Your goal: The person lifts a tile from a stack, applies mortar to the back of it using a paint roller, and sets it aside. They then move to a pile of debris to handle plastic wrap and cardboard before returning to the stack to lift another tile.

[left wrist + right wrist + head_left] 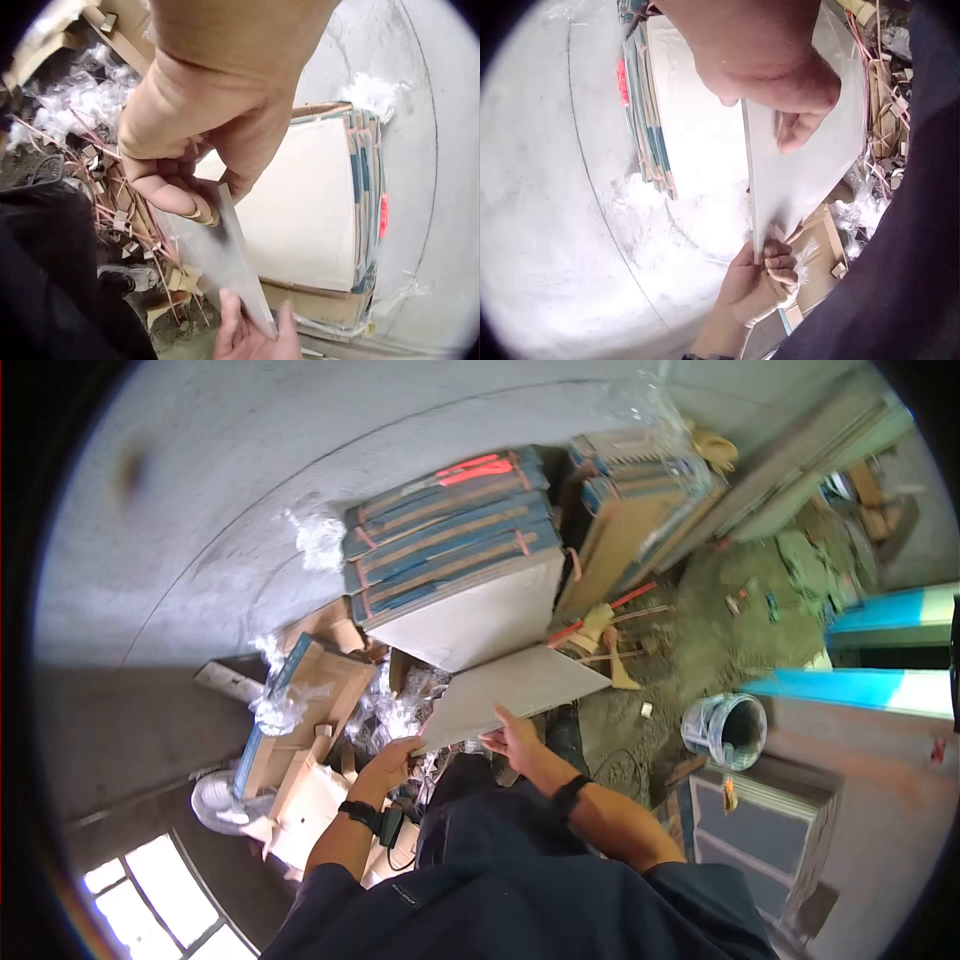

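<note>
1. Your left hand [392,760] pinches one corner of the grey tile [520,690].
2. Your right hand [515,738] grips its near edge, thumb on top.
3. The tile is lifted in front of the stack of tile boxes [450,550], just beside it.

1. The dirt floor [700,650] carries a stack of boxed tiles [455,550] against the curved concrete wall.
2. Right of that stack lies a metal bucket [725,730].
3. Left of it lie torn cardboard [300,710] and crumpled plastic wrap [395,710].
</note>
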The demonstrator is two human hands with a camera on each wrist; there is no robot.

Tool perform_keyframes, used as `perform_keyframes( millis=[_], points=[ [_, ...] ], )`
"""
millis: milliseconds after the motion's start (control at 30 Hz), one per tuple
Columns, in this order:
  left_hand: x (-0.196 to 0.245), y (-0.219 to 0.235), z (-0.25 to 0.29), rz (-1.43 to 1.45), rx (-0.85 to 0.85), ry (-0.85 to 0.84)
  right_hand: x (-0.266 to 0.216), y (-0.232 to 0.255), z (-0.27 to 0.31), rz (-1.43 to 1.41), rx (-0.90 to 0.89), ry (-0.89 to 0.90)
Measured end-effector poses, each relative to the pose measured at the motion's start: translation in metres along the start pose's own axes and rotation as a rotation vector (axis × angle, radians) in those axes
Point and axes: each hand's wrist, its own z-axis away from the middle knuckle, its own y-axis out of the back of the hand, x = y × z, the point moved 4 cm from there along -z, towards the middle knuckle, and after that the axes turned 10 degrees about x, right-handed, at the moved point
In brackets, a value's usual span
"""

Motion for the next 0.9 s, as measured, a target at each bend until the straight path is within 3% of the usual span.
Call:
perform_keyframes(
  millis=[67, 100, 267, 367, 433, 500, 533, 567, 633, 667, 733, 800, 833, 900],
  points=[
    [0.0, -0.005, 0.01, -0.023, -0.109, 0.012, 0.017, -0.01, 0.008, -0.078, 0.244, 0.017],
    [-0.001, -0.005, 0.014, -0.02, -0.19, 0.016, 0.024, -0.009, 0.004, -0.098, 0.255, 0.017],
    [-0.012, -0.019, 0.014, -0.2, -0.203, 0.085, 0.023, 0.011, 0.016, -0.213, 0.297, 0.172],
    [-0.013, -0.046, 0.064, -0.315, -0.361, 0.171, 0.021, 0.044, 0.059, -0.154, 0.327, 0.173],
    [-0.008, -0.054, 0.1, -0.712, -0.442, 0.169, 0.013, 0.073, 0.104, -0.139, 0.251, 0.226],
    [0.003, -0.082, 0.111, -0.856, -0.462, 0.068, 0.005, 0.116, 0.135, -0.039, 0.237, 0.367],
    [0.006, -0.09, 0.087, -0.845, -0.566, -0.112, 0.004, 0.137, 0.148, 0.025, 0.274, 0.413],
    [0.009, -0.116, 0.068, -0.809, -0.679, -0.283, 0.001, 0.153, 0.171, 0.023, 0.281, 0.407],
    [0.013, -0.226, 0.134, -0.855, -0.569, -0.377, 0.005, 0.184, 0.203, 0.11, 0.301, 0.509],
    [0.006, -0.266, 0.149, -0.944, -0.685, -0.37, 0.013, 0.199, 0.215, 0.175, 0.293, 0.546],
    [-0.029, -0.327, 0.18, -0.837, -0.754, -0.32, 0.018, 0.217, 0.267, 0.501, 0.396, 0.567],
    [-0.064, -0.366, 0.204, -0.776, -0.88, -0.16, 0.044, 0.231, 0.287, 0.704, 0.46, 0.618],
    [-0.082, -0.376, 0.217, -0.821, -0.886, -0.163, 0.055, 0.24, 0.299, 0.78, 0.494, 0.649],
    [-0.116, -0.384, 0.239, -0.824, -0.741, -0.164, 0.084, 0.259, 0.319, 0.835, 0.524, 0.754]
  ],
)
